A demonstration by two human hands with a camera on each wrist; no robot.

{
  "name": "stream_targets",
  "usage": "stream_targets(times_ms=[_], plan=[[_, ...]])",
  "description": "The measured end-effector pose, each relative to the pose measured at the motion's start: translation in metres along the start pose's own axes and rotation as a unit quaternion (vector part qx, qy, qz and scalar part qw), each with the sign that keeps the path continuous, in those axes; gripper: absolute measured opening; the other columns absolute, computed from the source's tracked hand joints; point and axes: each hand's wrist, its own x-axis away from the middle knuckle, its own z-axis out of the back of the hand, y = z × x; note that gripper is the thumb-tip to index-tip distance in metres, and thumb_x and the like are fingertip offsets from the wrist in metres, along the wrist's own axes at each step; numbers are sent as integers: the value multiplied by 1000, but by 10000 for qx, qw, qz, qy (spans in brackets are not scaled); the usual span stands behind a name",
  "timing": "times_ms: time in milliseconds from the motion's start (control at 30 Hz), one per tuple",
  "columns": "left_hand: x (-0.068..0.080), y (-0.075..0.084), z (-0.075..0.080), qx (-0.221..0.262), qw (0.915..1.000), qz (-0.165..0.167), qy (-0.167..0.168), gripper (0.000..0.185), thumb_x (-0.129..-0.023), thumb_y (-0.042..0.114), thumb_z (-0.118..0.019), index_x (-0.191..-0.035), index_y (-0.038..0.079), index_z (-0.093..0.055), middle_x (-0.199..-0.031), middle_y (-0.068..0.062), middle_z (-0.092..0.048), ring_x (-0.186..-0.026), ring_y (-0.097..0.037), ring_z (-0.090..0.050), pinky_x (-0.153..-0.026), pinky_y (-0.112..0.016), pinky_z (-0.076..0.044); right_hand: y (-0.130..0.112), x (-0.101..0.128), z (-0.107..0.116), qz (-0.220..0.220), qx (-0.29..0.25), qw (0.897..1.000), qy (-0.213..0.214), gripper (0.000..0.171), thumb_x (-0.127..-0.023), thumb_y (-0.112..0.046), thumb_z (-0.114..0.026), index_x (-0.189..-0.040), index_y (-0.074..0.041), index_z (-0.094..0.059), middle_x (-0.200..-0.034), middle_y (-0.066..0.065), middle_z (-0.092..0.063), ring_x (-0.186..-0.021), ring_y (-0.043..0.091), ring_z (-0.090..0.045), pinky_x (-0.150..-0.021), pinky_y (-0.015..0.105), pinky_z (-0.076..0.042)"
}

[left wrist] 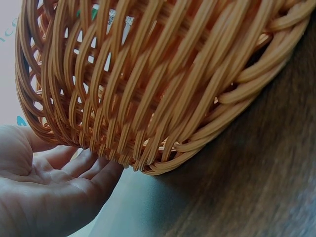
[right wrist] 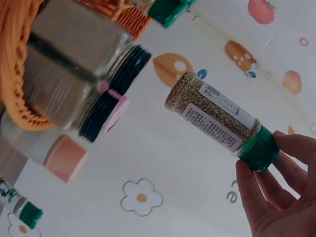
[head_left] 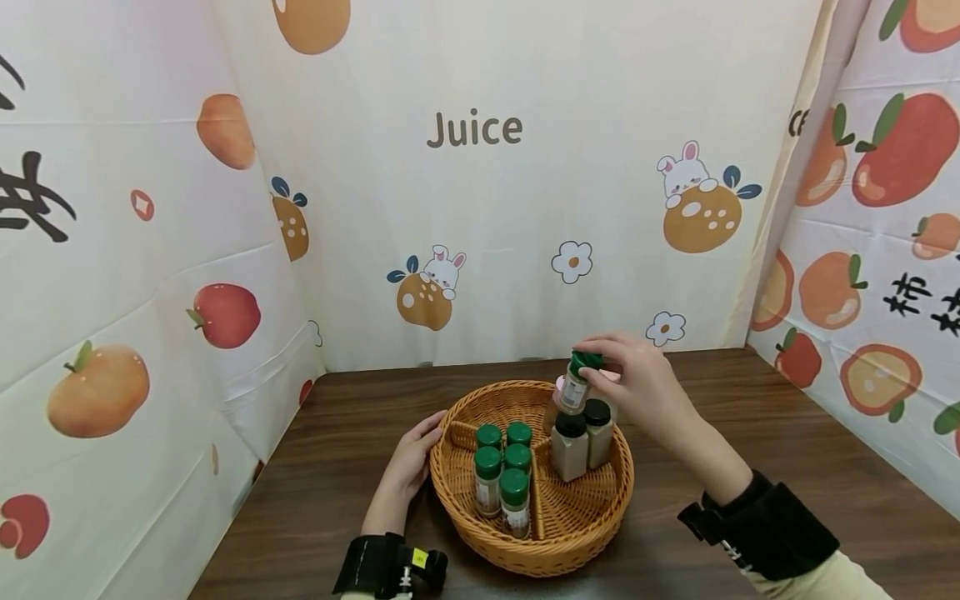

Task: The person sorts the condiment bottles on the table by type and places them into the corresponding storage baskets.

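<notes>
A round wicker basket (head_left: 600, 517) with dividers stands on the dark wood table. My right hand (head_left: 626, 379) pinches the green cap of a small spice jar (head_left: 576, 385) and holds it above the basket's far right section. In the right wrist view that jar (right wrist: 212, 112) is full of pale seeds, and my fingertips (right wrist: 256, 173) grip its cap. My left hand (head_left: 408, 462) rests open against the basket's left outer wall (left wrist: 123, 84), palm (left wrist: 44, 192) toward the weave. Several green-capped jars (head_left: 504, 467) stand in the left section. Two black-capped jars (head_left: 581, 437) stand on the right.
A pink-capped jar (right wrist: 59, 153) sits behind the black-capped ones (right wrist: 74, 74). Fruit-print cloth walls (head_left: 480, 208) close in the table (head_left: 787, 433) at the back and on both sides. Bare tabletop lies around the basket.
</notes>
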Motion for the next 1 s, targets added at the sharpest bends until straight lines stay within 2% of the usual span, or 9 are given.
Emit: stream_targets(times_ms=[167, 400, 533, 667, 800, 900, 1000], plan=[[0, 0, 0, 12, 10000, -40, -31, 46, -108, 11, -39, -152, -1, -37, -157, -27, -34, -142, -40, -40, -114, -45, -42, -13, 1, -5, 203, -161, 9996, -92, 27, -89, -3, -73, -116, -5, -72, -118, 11, -69, -107, 28, -67, -79, 37, -62], [-1, 0, 0, 19, 10000, 24, 7, 46, -108, 10, -39, -152, 1, -38, -158, -25, -35, -143, -38, -40, -113, -41, -44, -32, 1, -11, 706, -35, 9972, -260, 31, -88, -10, -75, -119, -13, -73, -118, 5, -69, -104, 22, -68, -77, 33, -62], [-2, 0, 1, 0, 10000, 2, 21, 45, -107, 10, -39, -152, 1, -39, -157, -24, -36, -142, -38, -41, -113, -42, -44, -49, 1, -16, 732, -183, 9963, -411, 31, -88, -13, -77, -118, -16, -73, -118, 2, -67, -90, 12, -69, -73, 24, -61], [-2, 0, 1, -26, 10000, -19, 57, 45, -107, 10, -40, -151, 1, -40, -156, -25, -36, -142, -40, -41, -114, -44, -43, -66, -1, -25, 867, -201, 9942, -599, 30, -88, -18, -78, -117, -17, -73, -115, -1, -66, -75, 4, -61, -64, 18, -54], [-1, 1, 0, -17, 10000, -2, 83, 44, -108, 10, -39, -151, 0, -40, -156, -26, -37, -142, -40, -41, -114, -45, -42, -81, -2, -35, 1131, -169, 9900, -821, 29, -88, -23, -77, -117, -17, -73, -110, -3, -65, -80, 5, -59, -65, 17, -52], [-1, 1, 0, -10, 10000, -28, 77, 45, -108, 11, -39, -150, -2, -40, -155, -27, -37, -141, -38, -43, -110, -39, -47, -89, -3, -42, 1259, -214, 9867, -1005, 29, -89, -25, -76, -117, -17, -73, -107, -4, -63, -81, 5, -60, -67, 15, -53], [-1, 1, 0, -4, 10000, -17, 83, 44, -108, 11, -40, -150, -2, -40, -155, -27, -39, -137, -33, -49, -100, -27, -52, -95, -3, -48, 1359, -152, 9836, -1179, 28, -90, -27, -76, -116, -17, -74, -104, -5, -62, -77, 4, -61, -67, 14, -53]])
